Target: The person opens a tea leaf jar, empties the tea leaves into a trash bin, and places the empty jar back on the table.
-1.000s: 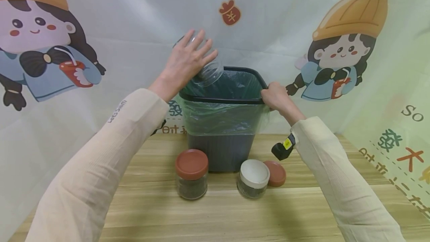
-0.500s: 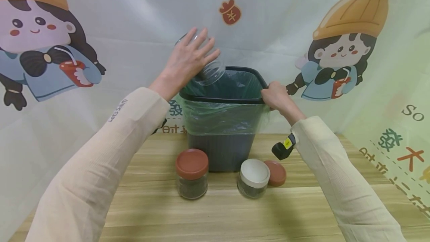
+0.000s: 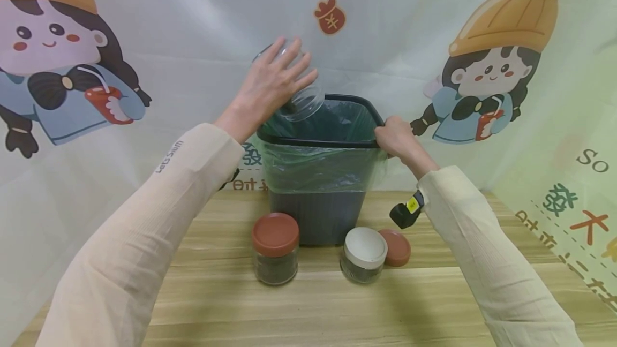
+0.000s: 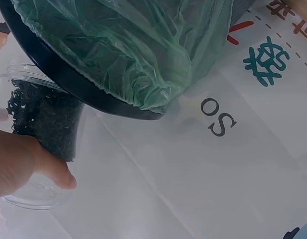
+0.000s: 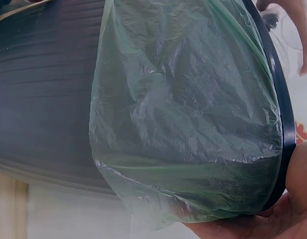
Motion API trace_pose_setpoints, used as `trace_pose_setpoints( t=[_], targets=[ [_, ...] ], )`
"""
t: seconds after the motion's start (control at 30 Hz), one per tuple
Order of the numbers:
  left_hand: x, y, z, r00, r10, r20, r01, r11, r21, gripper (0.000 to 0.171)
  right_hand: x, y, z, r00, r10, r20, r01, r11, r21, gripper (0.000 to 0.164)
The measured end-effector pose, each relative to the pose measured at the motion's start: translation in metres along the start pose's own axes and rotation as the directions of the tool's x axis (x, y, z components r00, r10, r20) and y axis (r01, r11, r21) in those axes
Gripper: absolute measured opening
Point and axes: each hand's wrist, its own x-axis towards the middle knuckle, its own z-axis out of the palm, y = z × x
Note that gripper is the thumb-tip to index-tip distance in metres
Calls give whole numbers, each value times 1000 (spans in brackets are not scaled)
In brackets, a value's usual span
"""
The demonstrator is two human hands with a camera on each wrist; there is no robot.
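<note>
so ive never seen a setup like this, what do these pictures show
No machine here, just someone working bare-handed. The wide views come from a camera worn on the head; the close ones come from the wrist cameras. The left grip holds a clear jar of dark bits, tilted at the mouth of a bin lined with a green bag. The right grip holds the bin's rim. On the wooden surface stand a red-lidded jar and a white-lidded jar, with a red lid beside it.

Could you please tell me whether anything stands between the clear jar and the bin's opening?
Nothing visible does: the left hand holds the clear jar tilted toward the open bin, and the red-lidded jar stands out of the way.
</note>
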Motion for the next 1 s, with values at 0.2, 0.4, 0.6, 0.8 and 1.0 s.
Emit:
trace_pose_setpoints(
  t=[0.2, 0.4, 0.6, 0.8, 1.0],
  targets=[
    [1, 0, -1, 999, 49, 16, -49, 999, 18, 86, 0, 0, 0, 1000, -2, -4, 2, 1000, 6, 18],
    [2, 2, -1, 996, 84, 25, -85, 996, 36, 83, 0, 1, 0, 1000, 2, -6, -2, 1000, 9, 19],
    [2, 4, -1, 995, 100, 26, -101, 994, 51, 81, 0, 1, 0, 1000, 1, -7, -1, 1000, 5, 18],
    [1, 4, -1, 995, 97, 23, -98, 994, 47, 80, 0, 1, 1, 1000, -2, -9, 2, 1000, 5, 18],
    [1, 4, 0, 1000, 12, -1, -12, 996, -83, 76, 0, 1, 0, 1000, 0, 5, 0, 1000, 13, 17]
  ],
)
